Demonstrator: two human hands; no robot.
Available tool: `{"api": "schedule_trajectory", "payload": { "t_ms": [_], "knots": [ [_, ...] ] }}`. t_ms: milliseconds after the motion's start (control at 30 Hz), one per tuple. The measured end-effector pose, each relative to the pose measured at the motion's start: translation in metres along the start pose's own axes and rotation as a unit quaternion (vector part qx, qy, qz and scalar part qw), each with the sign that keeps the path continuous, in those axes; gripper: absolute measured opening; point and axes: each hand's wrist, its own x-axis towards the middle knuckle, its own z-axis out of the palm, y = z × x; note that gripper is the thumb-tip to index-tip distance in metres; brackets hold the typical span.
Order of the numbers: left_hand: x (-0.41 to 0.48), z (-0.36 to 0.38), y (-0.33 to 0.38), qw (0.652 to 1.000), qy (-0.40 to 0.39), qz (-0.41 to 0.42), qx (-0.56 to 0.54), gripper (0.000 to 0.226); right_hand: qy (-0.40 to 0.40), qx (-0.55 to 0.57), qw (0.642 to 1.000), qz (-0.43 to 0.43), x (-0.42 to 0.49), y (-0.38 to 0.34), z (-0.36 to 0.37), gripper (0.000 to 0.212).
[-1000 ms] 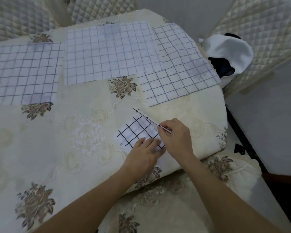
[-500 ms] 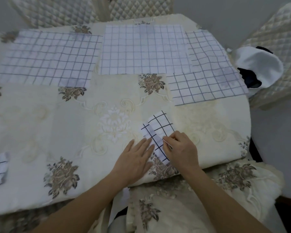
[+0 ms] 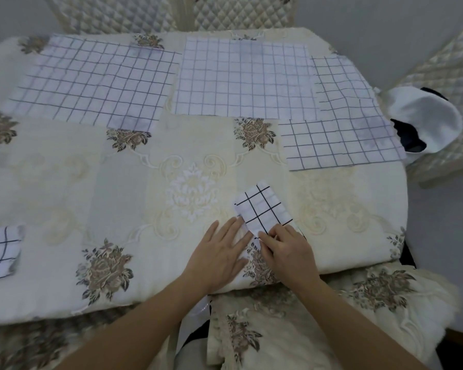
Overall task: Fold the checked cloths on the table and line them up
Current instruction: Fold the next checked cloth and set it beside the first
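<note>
A small folded checked cloth [image 3: 265, 209] lies near the table's front edge. My left hand [image 3: 219, 255] lies flat beside it, fingertips touching its left edge. My right hand [image 3: 286, 249] presses on its near end with bent fingers. Three large unfolded checked cloths lie along the far side: one at the left [image 3: 96, 84], one in the middle [image 3: 241, 78], one at the right [image 3: 342, 121]. Another folded checked cloth [image 3: 0, 252] sits at the left edge of the view.
The table carries a cream cloth [image 3: 118, 188] with brown flower motifs. Quilted chairs [image 3: 112, 14] stand behind it. On the chair at the right [image 3: 444, 76] sits a white and dark garment [image 3: 425, 121]. A cushioned seat [image 3: 332, 316] is below my arms.
The raised flap of the small cloth has been laid down, so it now lies flat and narrower. My right hand went from pinching the edge to pressing it. The view shifted left.
</note>
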Motion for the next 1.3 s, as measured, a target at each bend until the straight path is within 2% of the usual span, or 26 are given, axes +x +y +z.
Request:
{"api": "schedule_trajectory", "payload": {
  "t_ms": [167, 267, 367, 500, 767, 833, 967, 1067, 1300],
  "knots": [
    [-0.001, -0.006, 0.003, 0.999, 0.031, -0.033, -0.02, 0.05, -0.027, 0.027, 0.999, 0.028, -0.002, 0.001, 0.004, 0.02],
    [0.006, -0.016, 0.007, 0.988, 0.106, -0.087, -0.072, 0.04, -0.035, 0.049, 0.998, 0.035, -0.001, 0.0, 0.003, 0.021],
    [0.024, -0.023, 0.015, 0.975, 0.148, -0.122, -0.11, 0.043, -0.039, 0.064, 0.996, 0.04, 0.0, 0.0, -0.001, 0.021],
    [0.051, -0.013, 0.031, 0.982, 0.086, -0.14, -0.098, 0.058, -0.065, 0.086, 0.993, 0.051, -0.001, 0.001, -0.006, 0.022],
    [0.053, 0.009, 0.035, 0.981, 0.041, -0.184, -0.052, 0.061, -0.107, 0.178, 0.978, 0.011, 0.003, 0.021, -0.013, 0.03],
    [0.055, 0.006, 0.04, 0.979, 0.039, -0.195, -0.052, 0.061, -0.095, 0.203, 0.975, 0.004, 0.007, 0.034, -0.015, 0.031],
    [0.062, -0.004, 0.055, 0.967, 0.068, -0.233, -0.075, 0.061, -0.024, 0.244, 0.967, 0.069, 0.023, 0.076, -0.021, 0.03],
    [0.073, -0.007, 0.07, 0.953, 0.089, -0.273, -0.094, 0.06, -0.009, 0.252, 0.962, 0.1, 0.039, 0.102, -0.017, 0.03],
    [0.096, 0.006, 0.088, 0.934, 0.135, -0.327, -0.059, 0.067, 0.049, 0.291, 0.954, 0.045, 0.065, 0.09, -0.016, 0.026]
  ]
}}
